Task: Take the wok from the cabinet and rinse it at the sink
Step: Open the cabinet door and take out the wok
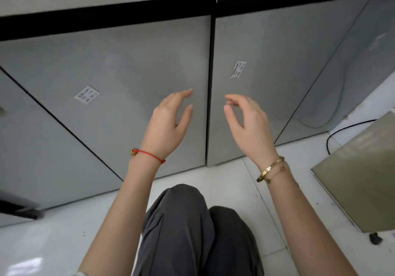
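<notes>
Both hands, left hand (168, 124) and right hand (245, 122), are hovering open and empty before the closed cabinet doors (132, 79); the wok is hiding unseen (presumably inside). Hooking fingertips into the centre gap (210, 87) should be working best.

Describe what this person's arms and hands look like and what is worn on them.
Both forearms are bare, with no sleeves over them and no gloves. The left hand has a thin red cord bracelet at the wrist, with a small brownish bead on its outer side. The right hand has a gold bangle at the wrist, with a finer gold chain beside it. No rings show.
</notes>
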The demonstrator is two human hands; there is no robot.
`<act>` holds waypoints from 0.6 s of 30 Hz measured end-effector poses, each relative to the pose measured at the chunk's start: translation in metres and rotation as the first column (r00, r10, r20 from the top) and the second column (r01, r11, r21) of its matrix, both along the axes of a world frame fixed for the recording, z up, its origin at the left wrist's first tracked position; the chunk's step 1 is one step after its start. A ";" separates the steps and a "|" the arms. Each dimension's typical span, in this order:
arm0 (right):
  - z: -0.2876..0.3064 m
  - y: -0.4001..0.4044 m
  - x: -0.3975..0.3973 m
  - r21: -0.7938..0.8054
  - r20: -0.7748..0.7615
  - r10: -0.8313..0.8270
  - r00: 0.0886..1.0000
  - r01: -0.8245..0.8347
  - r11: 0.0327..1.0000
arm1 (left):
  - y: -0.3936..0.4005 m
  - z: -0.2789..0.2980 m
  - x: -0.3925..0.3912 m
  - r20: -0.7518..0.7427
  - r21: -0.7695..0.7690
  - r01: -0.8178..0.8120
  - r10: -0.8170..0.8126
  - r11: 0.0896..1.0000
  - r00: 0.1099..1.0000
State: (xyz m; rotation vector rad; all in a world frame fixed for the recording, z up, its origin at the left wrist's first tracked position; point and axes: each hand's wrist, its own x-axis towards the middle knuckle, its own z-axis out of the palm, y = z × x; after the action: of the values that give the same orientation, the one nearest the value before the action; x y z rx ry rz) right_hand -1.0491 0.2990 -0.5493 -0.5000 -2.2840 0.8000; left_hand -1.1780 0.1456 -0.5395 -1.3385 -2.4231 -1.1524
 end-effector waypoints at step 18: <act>0.087 0.047 -0.080 -0.220 -0.306 -0.085 0.948 0.016 0.975 | 0.064 0.007 -0.026 -0.030 0.098 0.050 -0.048 0.994 0.998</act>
State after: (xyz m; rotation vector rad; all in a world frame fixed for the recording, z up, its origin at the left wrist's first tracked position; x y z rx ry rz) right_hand -1.1288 0.3465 -0.4622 -0.4873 -1.8956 1.0296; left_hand -1.2039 0.2101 -0.5326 -1.3816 -2.2940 -1.2398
